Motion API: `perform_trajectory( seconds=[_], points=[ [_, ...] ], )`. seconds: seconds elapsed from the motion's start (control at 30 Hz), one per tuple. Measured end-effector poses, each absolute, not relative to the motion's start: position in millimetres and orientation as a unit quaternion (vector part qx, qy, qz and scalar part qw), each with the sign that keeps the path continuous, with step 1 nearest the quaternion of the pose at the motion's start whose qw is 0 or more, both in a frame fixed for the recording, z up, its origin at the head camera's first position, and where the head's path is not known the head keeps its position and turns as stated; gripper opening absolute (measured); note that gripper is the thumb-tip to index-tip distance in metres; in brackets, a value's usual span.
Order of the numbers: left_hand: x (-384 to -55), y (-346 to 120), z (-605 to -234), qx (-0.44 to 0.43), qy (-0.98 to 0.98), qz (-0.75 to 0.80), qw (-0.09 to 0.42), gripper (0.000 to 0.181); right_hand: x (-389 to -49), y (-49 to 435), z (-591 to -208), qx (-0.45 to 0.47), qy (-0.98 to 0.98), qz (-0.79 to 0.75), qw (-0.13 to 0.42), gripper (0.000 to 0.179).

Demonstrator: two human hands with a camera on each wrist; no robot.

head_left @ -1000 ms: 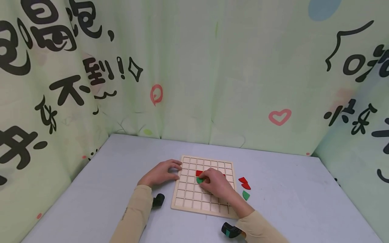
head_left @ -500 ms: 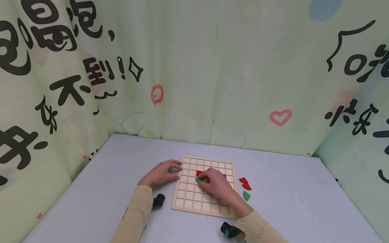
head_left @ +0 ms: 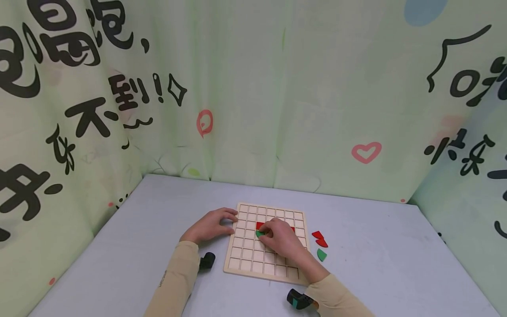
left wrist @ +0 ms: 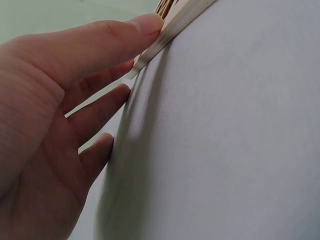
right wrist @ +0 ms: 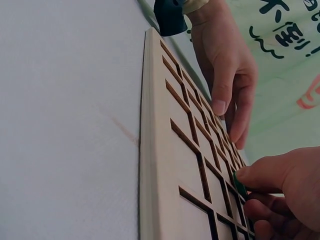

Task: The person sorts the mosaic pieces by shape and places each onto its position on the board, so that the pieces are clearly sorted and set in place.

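Observation:
A wooden grid board [head_left: 245, 254] lies on the table, its shallow square cells divided by grooves. My right hand [head_left: 282, 237] reaches over the middle of it and pinches a small green piece [head_left: 259, 234] between thumb and fingers. In the right wrist view that green piece [right wrist: 240, 186] is low over the grid and mostly covered by the fingertips. A red piece [head_left: 259, 226] sits in a cell just behind it; more red shows past the knuckles. My left hand [head_left: 210, 225] is at the board's left edge, thumb [left wrist: 147, 24] touching the side, fingers loosely extended.
Two red pieces [head_left: 322, 243] and a green piece with a curved edge [head_left: 321, 255] lie on the table right of the board. Black wrist cameras [head_left: 207, 262] hang under both sleeves. A printed curtain [head_left: 245, 110] encloses the table [head_left: 380, 264] at the back and sides.
The green piece shifts very slightly under my right fingertips, which stay over the same cell. My left hand and the board hold their places.

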State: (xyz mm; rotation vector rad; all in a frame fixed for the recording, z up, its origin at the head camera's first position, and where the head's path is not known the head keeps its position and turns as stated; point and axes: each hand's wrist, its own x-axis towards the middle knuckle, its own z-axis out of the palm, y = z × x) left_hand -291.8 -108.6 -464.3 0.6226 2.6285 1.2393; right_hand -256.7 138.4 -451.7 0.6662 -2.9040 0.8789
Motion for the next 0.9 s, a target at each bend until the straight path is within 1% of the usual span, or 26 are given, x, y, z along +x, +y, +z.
perform_trajectory(
  seconds=[0.43, 0.9],
  points=[
    [-290.3, -108.7, -463.0, 0.209, 0.881, 0.416, 0.085, 0.03, -256.9, 138.7, -452.5, 0.218, -0.933, 0.286, 0.019, 0.012],
    [-292.8, -108.5, -465.8, 0.208, 0.883, 0.413, 0.082, 0.03, -259.4, 142.2, -451.9, 0.219, -0.929, 0.298, 0.008, 0.013]
  ],
)
